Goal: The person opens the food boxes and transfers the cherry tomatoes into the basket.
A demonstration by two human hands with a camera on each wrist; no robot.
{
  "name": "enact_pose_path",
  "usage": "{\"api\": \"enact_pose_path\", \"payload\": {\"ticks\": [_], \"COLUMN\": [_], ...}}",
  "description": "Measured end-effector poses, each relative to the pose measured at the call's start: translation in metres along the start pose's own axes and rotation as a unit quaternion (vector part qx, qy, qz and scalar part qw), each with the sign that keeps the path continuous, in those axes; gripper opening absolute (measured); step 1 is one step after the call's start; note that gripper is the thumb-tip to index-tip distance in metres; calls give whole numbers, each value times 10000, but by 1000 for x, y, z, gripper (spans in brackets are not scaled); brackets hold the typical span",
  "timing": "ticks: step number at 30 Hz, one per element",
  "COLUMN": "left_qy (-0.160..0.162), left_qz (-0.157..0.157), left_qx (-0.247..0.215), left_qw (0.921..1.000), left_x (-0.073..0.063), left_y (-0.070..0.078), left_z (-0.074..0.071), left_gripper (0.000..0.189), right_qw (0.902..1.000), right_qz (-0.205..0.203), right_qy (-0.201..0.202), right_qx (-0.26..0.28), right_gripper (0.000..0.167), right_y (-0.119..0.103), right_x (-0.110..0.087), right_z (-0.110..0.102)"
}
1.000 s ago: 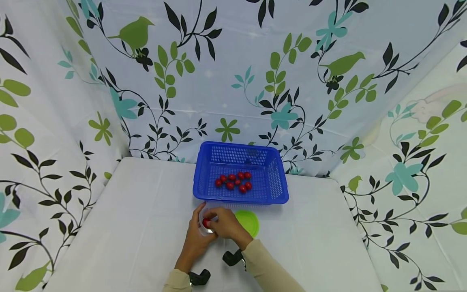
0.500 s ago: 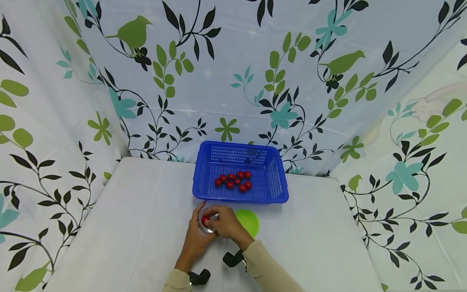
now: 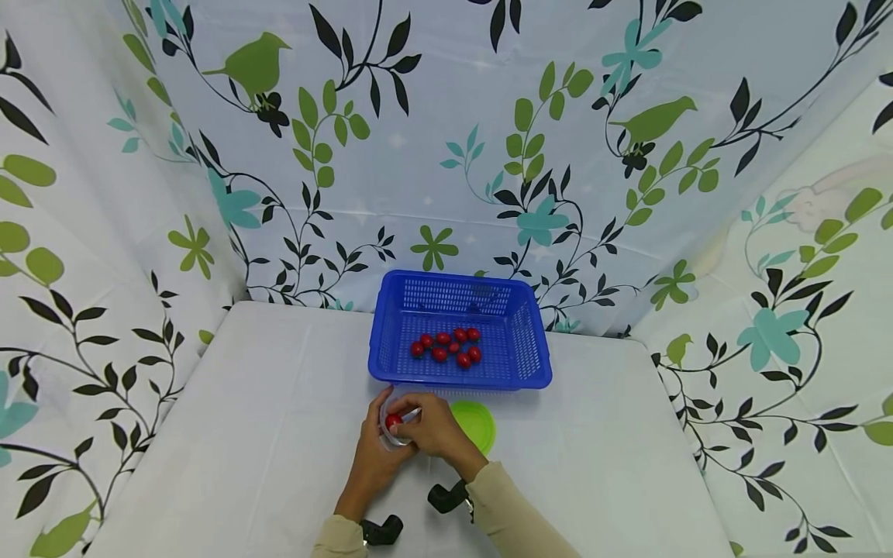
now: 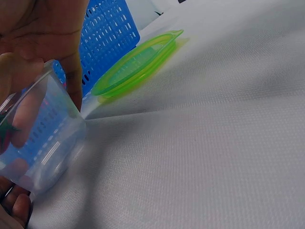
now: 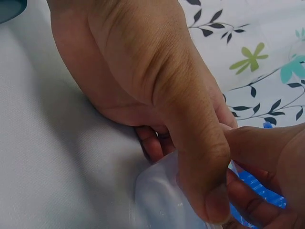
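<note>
My left hand (image 3: 377, 457) grips a clear plastic tub (image 4: 55, 138) on the white table, its fingers curved round the side. Over the tub's mouth, my right hand (image 3: 434, 426) pinches a small round cherry tomato (image 3: 394, 420) between thumb and fingers. In the left wrist view, red skin and a green bit of the tomato show at the left edge through the clear wall. The right wrist view has my right thumb (image 5: 200, 157) bent down into the tub's opening, hiding the tomato there.
Just beyond the hands stands a blue mesh basket (image 3: 460, 385) with several cherry tomatoes (image 3: 453, 348) on its floor. A bright green round lid (image 3: 476, 425) lies right of the tub, partly behind my right wrist. Patterned curtains (image 3: 432, 155) surround the table.
Both hands stay in place at the tub. The right fingers and the tomato shift only very slightly; the basket and lid stay put.
</note>
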State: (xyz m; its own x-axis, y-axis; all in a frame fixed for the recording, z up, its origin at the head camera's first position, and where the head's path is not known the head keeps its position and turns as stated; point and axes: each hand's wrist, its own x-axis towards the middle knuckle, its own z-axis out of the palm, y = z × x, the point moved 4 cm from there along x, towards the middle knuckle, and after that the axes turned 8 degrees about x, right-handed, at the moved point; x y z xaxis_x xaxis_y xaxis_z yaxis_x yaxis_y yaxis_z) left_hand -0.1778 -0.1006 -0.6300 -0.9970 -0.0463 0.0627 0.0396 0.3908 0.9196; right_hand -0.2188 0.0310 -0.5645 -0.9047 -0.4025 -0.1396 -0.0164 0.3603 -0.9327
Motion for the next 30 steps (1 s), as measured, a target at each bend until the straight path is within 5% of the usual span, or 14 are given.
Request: {"api": "enact_pose_path", "payload": {"ticks": [30], "left_qy": [-106], "left_qz": [-305], "left_qx": [160], "left_qw": [9993], "left_x": [0], "left_y": [0], "left_z": [2], "left_gripper": [105], "right_qw": [9993], "right_qz": [-76], "right_qy": [281], "right_qx": [-213], "right_gripper": [24], "right_y": [-23], "right_x": [-23], "right_z": [-19]}}
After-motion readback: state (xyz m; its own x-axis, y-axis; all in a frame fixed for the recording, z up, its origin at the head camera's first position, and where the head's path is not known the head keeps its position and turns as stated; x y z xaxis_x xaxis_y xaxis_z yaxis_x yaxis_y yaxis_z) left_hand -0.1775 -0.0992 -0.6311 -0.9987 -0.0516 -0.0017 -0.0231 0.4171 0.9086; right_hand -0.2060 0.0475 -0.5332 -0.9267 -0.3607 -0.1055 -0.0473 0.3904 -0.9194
